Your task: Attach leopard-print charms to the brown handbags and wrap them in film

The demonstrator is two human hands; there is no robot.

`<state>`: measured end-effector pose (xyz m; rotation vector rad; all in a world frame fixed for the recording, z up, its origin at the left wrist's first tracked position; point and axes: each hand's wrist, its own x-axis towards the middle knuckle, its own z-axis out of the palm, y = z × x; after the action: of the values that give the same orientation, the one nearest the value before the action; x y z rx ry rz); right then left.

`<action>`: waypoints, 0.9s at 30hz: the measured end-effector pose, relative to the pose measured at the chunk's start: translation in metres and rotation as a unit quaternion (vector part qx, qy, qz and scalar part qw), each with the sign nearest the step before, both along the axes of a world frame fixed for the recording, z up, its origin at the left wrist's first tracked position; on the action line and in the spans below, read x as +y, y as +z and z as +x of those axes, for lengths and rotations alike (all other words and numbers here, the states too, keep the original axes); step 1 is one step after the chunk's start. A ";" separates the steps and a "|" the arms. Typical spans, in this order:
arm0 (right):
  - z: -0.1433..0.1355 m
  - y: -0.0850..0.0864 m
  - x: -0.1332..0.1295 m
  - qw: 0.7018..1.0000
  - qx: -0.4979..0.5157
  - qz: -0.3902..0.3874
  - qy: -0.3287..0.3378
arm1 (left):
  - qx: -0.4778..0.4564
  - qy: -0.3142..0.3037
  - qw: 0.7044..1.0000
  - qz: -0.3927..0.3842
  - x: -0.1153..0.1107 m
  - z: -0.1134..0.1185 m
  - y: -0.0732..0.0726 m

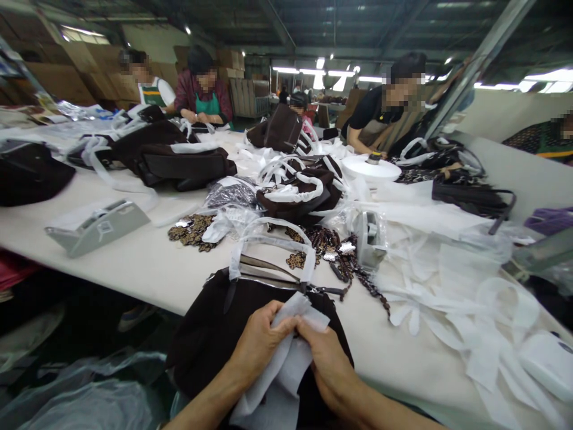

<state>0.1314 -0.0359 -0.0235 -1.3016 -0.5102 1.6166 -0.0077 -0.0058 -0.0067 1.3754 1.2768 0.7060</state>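
A dark brown handbag (201, 334) lies at the table's near edge, its zip partly visible and its handles (274, 226) wrapped in white material. Over the bag, my left hand (264, 334) pinches a sheet of thin white paper (273, 382). My right hand (324, 352) grips the same paper from the other side, and the thumbs of both hands nearly touch. The paper hangs down in folds between the wrists. Just beyond the bag are patterned straps (364, 278) with white tags.
A grey tape dispenser (105, 227) stands at left, another (371, 239) right of centre. White strips (452, 322) cover the right side. More dark bags (183, 164) and a white round plate (371, 168) lie farther back. Several people work around the table.
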 end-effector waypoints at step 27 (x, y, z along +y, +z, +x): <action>0.050 0.050 0.057 0.525 -0.467 0.629 0.333 | -0.153 -0.044 0.975 -0.154 0.018 -0.008 -0.003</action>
<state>0.1815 0.0212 0.0263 -0.5855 -2.5034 0.3432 -0.0155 0.0120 -0.0097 1.0196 1.0241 0.6037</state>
